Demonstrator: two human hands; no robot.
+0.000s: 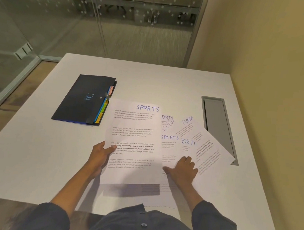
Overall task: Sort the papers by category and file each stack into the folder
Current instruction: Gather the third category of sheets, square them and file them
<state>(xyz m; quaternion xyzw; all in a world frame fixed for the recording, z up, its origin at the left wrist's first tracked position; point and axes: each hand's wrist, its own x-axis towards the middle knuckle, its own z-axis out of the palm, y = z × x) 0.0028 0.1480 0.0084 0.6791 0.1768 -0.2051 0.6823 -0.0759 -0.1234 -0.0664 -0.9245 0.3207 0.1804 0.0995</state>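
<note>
My left hand [100,154] pinches the left edge of a white sheet headed SPORTS [133,142] and holds it lifted above the table, casting a shadow below. To its right lies a fanned pile of papers [204,146] headed ADMIN and SPORTS. My right hand [183,170] rests flat on that pile, fingers spread. A black folder [82,98] with coloured tabs along its right side lies closed at the left of the white table [38,161].
A grey cable hatch [218,126] is set into the table at the right, partly under the pile's corner. A beige wall stands close on the right. Glass partitions stand behind and to the left of the table.
</note>
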